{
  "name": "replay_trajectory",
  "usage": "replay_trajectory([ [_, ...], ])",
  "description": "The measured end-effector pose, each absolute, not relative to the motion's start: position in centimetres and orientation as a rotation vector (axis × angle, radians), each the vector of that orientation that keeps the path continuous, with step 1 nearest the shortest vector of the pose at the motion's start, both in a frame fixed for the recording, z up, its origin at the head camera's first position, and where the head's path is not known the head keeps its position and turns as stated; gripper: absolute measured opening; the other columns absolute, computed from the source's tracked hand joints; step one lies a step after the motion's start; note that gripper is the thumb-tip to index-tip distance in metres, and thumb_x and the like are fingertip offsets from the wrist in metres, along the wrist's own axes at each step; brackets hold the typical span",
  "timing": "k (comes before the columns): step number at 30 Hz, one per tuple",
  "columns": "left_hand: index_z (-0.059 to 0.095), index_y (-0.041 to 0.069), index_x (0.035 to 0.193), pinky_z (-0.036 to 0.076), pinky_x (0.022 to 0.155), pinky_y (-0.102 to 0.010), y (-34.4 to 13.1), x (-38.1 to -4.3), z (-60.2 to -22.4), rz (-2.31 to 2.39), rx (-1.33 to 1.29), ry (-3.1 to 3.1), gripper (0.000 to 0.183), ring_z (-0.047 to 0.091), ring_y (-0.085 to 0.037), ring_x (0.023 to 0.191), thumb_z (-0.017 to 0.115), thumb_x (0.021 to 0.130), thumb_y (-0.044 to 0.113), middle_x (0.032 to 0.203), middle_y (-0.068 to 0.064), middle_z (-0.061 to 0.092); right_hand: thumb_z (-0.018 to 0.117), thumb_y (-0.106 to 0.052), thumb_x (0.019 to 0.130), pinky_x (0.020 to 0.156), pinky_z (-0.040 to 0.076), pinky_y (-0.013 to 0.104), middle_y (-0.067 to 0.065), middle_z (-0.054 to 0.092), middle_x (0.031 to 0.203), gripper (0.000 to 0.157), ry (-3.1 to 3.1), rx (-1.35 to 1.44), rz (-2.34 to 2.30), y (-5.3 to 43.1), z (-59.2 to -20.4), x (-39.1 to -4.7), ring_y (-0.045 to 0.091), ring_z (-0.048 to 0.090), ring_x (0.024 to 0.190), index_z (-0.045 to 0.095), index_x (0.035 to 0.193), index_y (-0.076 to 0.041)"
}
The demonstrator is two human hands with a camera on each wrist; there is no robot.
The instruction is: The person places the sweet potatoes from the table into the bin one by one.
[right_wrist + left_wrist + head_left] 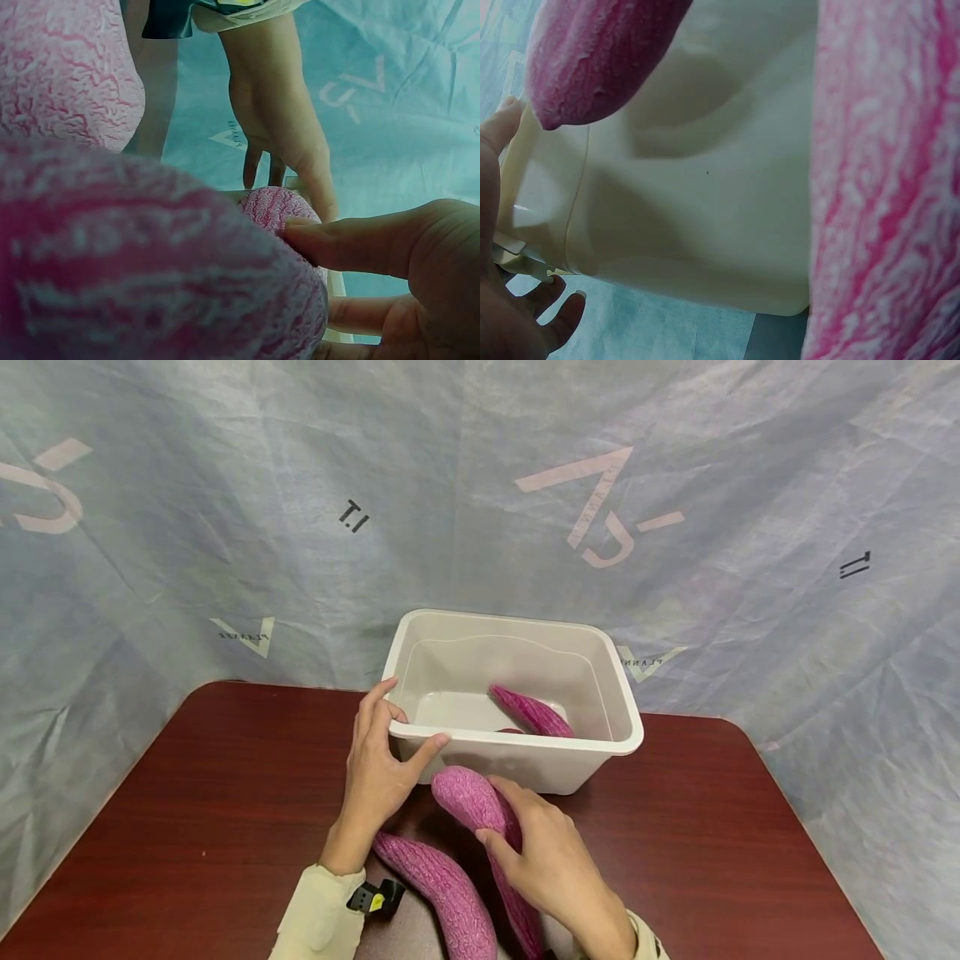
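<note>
My right hand [555,852] grips a long purple eggplant [468,797] with wrinkled, streaked skin, thumb on one side and fingers on the other. Its rounded end is raised just in front of a whitish plastic bin [517,742]. At the bin's front left corner, my left hand [375,768] holds the rim, thumb along the front edge and fingers over the left side. A second eggplant [446,889] lies between my forearms. Inside the bin rests another eggplant [536,712], its lower part hidden by the front wall.
A dark red item [512,731] barely shows over the bin's front rim. The reddish-brown table [247,793] extends to both sides. A greyish surface [405,931] lies under the nearer eggplant. Behind the bin hangs a grey printed sheet [450,527].
</note>
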State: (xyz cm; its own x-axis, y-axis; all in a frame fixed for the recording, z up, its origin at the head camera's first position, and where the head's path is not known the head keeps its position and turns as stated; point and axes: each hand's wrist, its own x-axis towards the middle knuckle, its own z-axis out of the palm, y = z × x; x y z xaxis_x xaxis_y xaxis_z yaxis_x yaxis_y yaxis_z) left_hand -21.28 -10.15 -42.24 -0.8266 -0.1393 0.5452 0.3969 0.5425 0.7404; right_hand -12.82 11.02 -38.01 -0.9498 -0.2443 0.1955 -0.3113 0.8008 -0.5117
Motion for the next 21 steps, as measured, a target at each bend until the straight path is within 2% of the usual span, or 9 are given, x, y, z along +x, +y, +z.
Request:
replay_trajectory([
  [21,0.046,0.010,0.096,0.042,0.089,-0.049,-10.2,-21.2,-42.2,-1.259,-0.217,-2.226,0.051,0.045,-0.026,0.134,0.085,0.078,0.038,0.157,0.002,0.041,0.081,-0.022,0.084,0.088,0.054,0.043,0.000,0.072,0.113,0.057,-2.810,0.467,0.800,11.2,-36.9,-12.3,0.016,0.070,0.104,0.059,0.137,-0.019],
])
